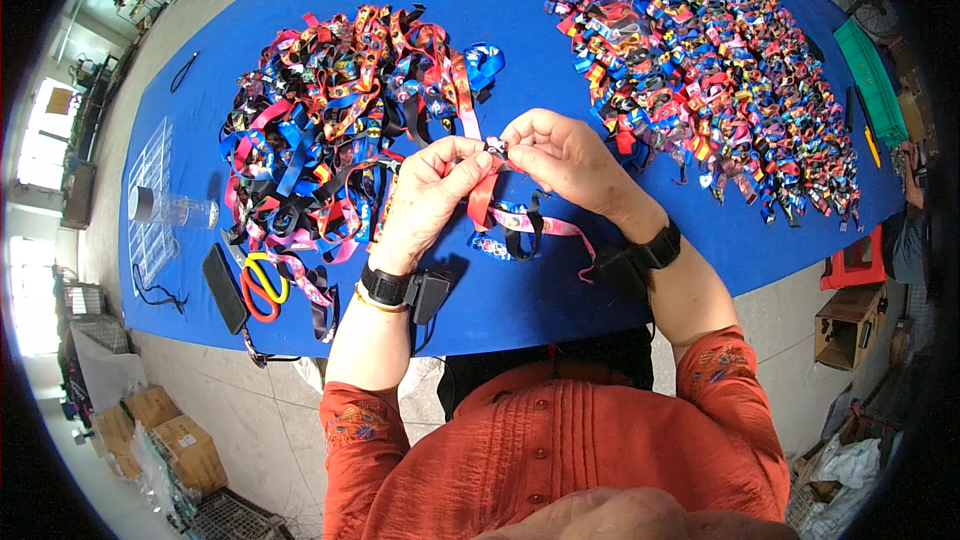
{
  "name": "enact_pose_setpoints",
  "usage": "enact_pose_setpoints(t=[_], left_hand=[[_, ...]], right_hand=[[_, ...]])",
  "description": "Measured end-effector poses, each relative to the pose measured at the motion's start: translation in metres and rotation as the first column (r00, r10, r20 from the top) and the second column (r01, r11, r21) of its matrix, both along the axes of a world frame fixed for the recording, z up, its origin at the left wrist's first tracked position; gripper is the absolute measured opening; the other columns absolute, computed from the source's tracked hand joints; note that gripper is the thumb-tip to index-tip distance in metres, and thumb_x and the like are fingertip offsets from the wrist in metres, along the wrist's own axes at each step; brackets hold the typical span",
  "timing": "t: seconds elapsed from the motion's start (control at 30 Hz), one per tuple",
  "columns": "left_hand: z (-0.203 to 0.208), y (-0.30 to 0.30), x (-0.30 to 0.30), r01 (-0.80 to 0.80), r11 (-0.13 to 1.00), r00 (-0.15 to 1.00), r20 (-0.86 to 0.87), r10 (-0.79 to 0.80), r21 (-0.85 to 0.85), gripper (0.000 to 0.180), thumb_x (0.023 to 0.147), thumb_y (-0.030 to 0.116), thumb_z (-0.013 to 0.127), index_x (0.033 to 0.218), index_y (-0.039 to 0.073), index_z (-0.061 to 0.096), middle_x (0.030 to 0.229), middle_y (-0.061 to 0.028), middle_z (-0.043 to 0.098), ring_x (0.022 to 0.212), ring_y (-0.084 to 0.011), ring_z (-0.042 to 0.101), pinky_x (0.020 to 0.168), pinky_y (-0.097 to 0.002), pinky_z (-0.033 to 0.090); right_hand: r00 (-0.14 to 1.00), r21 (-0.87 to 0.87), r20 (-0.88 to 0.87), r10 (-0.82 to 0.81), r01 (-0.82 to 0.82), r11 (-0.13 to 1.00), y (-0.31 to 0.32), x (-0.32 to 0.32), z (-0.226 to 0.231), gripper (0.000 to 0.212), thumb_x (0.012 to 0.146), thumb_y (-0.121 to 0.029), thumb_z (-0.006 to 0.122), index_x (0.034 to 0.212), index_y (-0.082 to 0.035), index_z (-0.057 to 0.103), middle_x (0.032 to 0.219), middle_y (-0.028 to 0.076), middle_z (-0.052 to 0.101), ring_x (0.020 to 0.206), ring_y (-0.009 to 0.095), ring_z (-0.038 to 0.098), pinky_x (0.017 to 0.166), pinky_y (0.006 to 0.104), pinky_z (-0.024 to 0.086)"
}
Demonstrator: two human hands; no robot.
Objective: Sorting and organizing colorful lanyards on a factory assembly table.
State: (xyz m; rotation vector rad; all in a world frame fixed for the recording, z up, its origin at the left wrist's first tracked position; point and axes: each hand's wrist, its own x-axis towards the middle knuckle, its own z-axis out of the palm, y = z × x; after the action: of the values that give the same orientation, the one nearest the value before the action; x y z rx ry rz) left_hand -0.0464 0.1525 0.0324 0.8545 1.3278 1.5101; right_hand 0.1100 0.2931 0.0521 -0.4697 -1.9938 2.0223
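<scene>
My left hand (428, 192) and my right hand (572, 164) meet over the blue table, fingertips pinched close together. Between them is a printed lanyard strap (482, 202), its red end hanging below my fingers and an orange-pink length running up toward the pile. A small dark piece at my fingertips is too small to make out. Just below, a pink printed strap (562, 228) lies on the cloth beside a black and blue loop. To the left spreads a tangled heap of colourful lanyard straps (300, 175), partly behind my left hand.
A broad mound of bundled straps (700, 70) covers the far right of the table. Scissors with red and yellow handles (282, 290) lie at the near left beside a black phone-like slab (224, 288). Further left are a clear jar (190, 211) and a white wire rack (152, 240).
</scene>
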Motion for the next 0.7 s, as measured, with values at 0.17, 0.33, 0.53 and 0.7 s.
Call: enact_pose_setpoints(t=[0.17, 0.33, 0.53, 0.7], left_hand=[[-0.0015, -0.0016, -0.0013, 0.027, 0.999, 0.999, 0.030, -0.026, -0.023, 0.019, 0.095, 0.018, 0.065, 0.103, 0.001, 0.065, 0.087, -0.0039, 0.069, 0.075, -0.0077, 0.063, 0.070, -0.0220, 0.051], [0.0033, -0.0017, 0.0008, 0.086, 0.996, 0.994, 0.074, -0.083, -0.037, 0.017, 0.095, 0.016, 0.066, 0.102, 0.001, 0.066, 0.087, -0.0034, 0.069, 0.074, -0.0066, 0.062, 0.069, -0.0208, 0.049], [0.0063, -0.0027, 0.0005, 0.185, 0.982, 0.978, 0.108, -0.181, -0.030, 0.014, 0.093, 0.014, 0.067, 0.099, 0.001, 0.066, 0.083, -0.0016, 0.067, 0.062, -0.0046, 0.054, 0.056, -0.0197, 0.042], [0.0037, -0.0047, -0.0027, 0.231, 0.969, 0.973, 0.044, -0.227, -0.089, 0.016, 0.091, 0.017, 0.070, 0.092, 0.002, 0.067, 0.075, 0.0011, 0.064, 0.055, -0.0028, 0.046, 0.051, -0.0196, 0.035]], right_hand=[[0.996, -0.020, -0.088, 0.002, -0.003, 1.000, -0.0011, -0.0016, -0.0030, 0.010, 0.095, -0.003, 0.058, 0.105, 0.001, 0.060, 0.088, 0.001, 0.065, 0.085, 0.006, 0.062, 0.074, 0.0219, 0.050], [0.998, -0.030, -0.043, 0.039, -0.041, 0.999, 0.0013, 0.0002, -0.0033, 0.006, 0.095, -0.002, 0.057, 0.100, 0.001, 0.060, 0.087, 0.001, 0.064, 0.079, 0.005, 0.060, 0.070, 0.0217, 0.049], [0.996, -0.051, -0.087, 0.018, -0.022, 0.998, -0.0014, -0.0007, -0.0086, 0.003, 0.095, -0.003, 0.056, 0.097, 0.000, 0.057, 0.082, 0.001, 0.062, 0.075, 0.005, 0.058, 0.065, 0.0218, 0.048], [0.998, 0.059, -0.067, 0.020, -0.016, 0.998, -0.0028, 0.0004, -0.0031, 0.003, 0.095, -0.003, 0.055, 0.097, -0.001, 0.056, 0.079, 0.001, 0.061, 0.072, 0.005, 0.058, 0.063, 0.0227, 0.048]])
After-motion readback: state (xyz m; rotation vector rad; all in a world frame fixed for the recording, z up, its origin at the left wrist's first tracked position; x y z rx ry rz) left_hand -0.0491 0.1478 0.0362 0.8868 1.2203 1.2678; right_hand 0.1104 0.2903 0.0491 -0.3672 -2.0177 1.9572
